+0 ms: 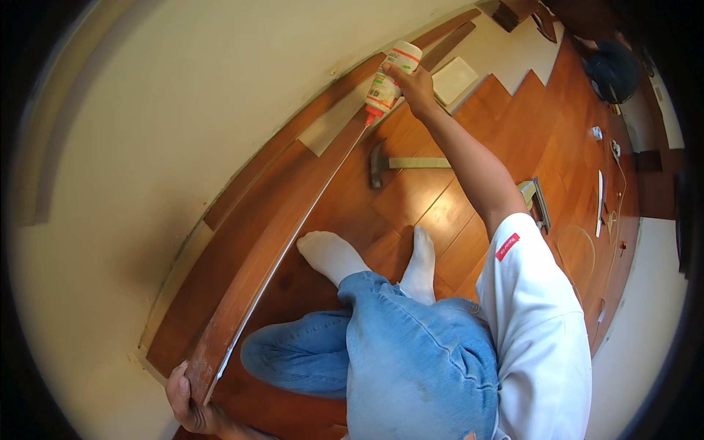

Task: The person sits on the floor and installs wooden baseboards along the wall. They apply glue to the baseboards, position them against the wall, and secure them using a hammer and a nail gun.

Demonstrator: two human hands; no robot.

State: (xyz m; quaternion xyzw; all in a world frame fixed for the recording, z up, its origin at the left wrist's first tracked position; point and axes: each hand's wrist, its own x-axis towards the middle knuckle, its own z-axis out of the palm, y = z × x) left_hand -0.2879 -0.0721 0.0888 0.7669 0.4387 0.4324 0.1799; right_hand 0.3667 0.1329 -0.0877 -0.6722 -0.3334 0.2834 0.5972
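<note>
My right hand (412, 88) grips a white plastic glue bottle (391, 77) upside down, its red nozzle at the far part of the edge of a long wooden floorboard (275, 225). A line of white glue (268, 280) runs along that edge, thicker near the board's close end. My left hand (190, 399) holds this close end, with the fingers around its left side and corner. The board is tilted, its glued edge turned up. A claw hammer (377, 164) lies on the laid wooden floor to the right of the board.
A wall (137, 137) runs along the left, with wooden planks (258, 181) beside it. A pale rectangular tray or box (454, 81) stands beyond the hammer. A tool with a metal plate (536, 201) lies right of my arm. Another person (613, 71) is at the far right.
</note>
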